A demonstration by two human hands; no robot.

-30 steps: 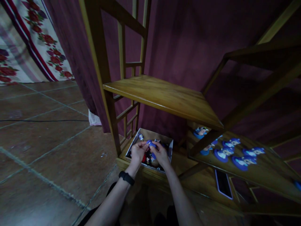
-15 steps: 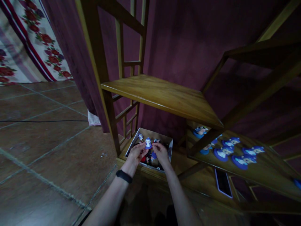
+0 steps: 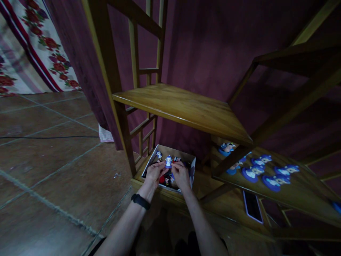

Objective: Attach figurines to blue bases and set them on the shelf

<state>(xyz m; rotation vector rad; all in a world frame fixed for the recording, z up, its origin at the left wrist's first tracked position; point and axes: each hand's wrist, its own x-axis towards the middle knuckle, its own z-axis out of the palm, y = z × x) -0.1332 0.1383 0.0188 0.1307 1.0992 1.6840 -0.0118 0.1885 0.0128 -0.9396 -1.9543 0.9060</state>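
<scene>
A small blue-and-white figurine (image 3: 168, 162) stands upright between my two hands, over an open cardboard box (image 3: 193, 171). My left hand (image 3: 155, 173) pinches its left side, and a dark band circles that wrist. At its right side, the fingers of my right hand (image 3: 181, 174) are closed on the base. Inside the box lie more figurines, among them a blue-and-white one (image 3: 159, 154) at the back left and a dark-haired one (image 3: 167, 180) near the front. My hands hide part of the box's contents.
A bare-topped wooden shelf (image 3: 181, 106) juts out above the box. On a lower shelf (image 3: 301, 193) to the right stand several blue-based figurines (image 3: 253, 172). A phone (image 3: 252, 206) lies below them. A black cable (image 3: 53, 137) crosses the tiled floor at left.
My right hand has shifted slightly left and closer around the figurine's base. The figurine stays between both hands, almost in the same place.
</scene>
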